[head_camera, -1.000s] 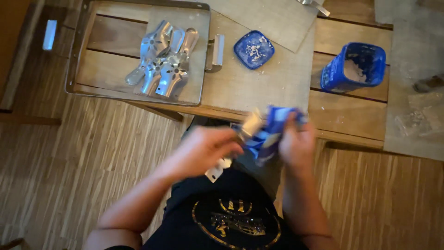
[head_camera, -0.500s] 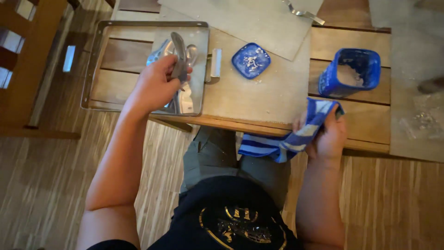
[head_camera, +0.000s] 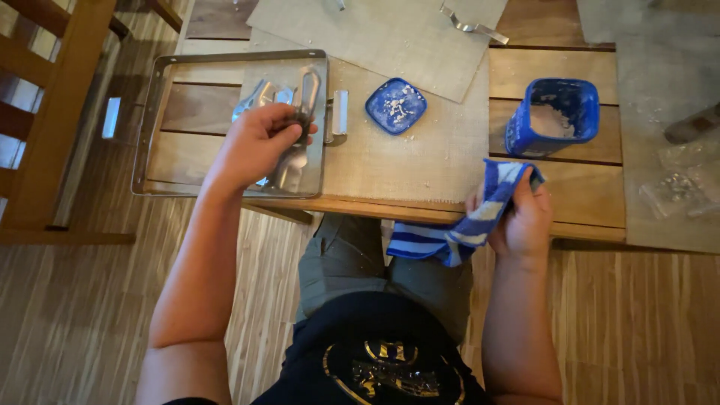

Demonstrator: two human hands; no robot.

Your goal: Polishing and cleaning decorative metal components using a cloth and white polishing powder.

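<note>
A person seated at a slatted wooden table (head_camera: 570, 67), seen from above. The left hand (head_camera: 259, 142) reaches into a shallow metal tray (head_camera: 154, 112) at the table's left end, fingers curled closed around a long metal tool (head_camera: 306, 101). The tool's long axis runs from the table's near edge toward its far edge, its rounded end pointing away from the person; the lower part is hidden under the hand. More shiny metal pieces (head_camera: 262, 94) lie in the tray just beside it, partly covered by the hand and hard to tell apart.

The right hand (head_camera: 521, 221) rests at the table's near edge, fingers gripping a blue-and-white striped cloth (head_camera: 457, 232) that hangs off the edge over the lap.

Near the middle of the table sits a small blue dish (head_camera: 396, 105) holding pale crumbs. Toward the right stands a blue square container (head_camera: 553, 116) with whitish contents. A clear bag (head_camera: 675, 187) at the right edge is blurred.
</note>
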